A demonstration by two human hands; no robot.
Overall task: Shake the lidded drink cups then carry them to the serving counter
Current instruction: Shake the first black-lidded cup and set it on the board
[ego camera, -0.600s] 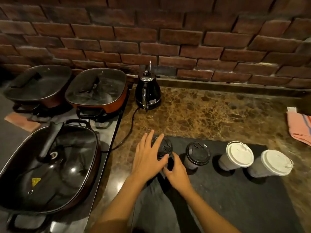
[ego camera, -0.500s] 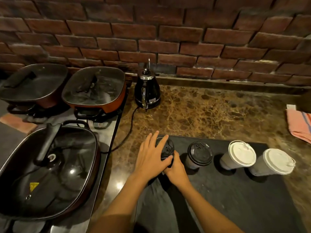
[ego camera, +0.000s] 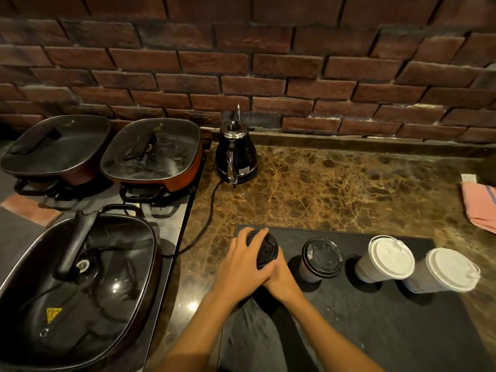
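Several lidded drink cups stand in a row on a black mat point(ego camera: 375, 318). The leftmost cup point(ego camera: 264, 249) has a black lid. My left hand point(ego camera: 241, 267) lies over its lid, with the fingers curled round the top. My right hand point(ego camera: 281, 277) grips the same cup's side below the lid; the cup's body is hidden behind both hands. To its right stand a second black-lidded cup point(ego camera: 322, 257) and two white-lidded cups point(ego camera: 389, 257) point(ego camera: 451, 269), all untouched.
A black electric kettle point(ego camera: 236, 154) with its cord stands behind the mat on the brown marble counter point(ego camera: 349, 189). Three lidded pans point(ego camera: 77, 280) point(ego camera: 153, 151) point(ego camera: 56, 146) fill the stove at left. A pink cloth point(ego camera: 480, 208) lies at the right edge. A brick wall backs the counter.
My left hand's fingers, straight over the lid before, have curled down round it. My right hand has closed in against the cup's side. The other cups have not moved.
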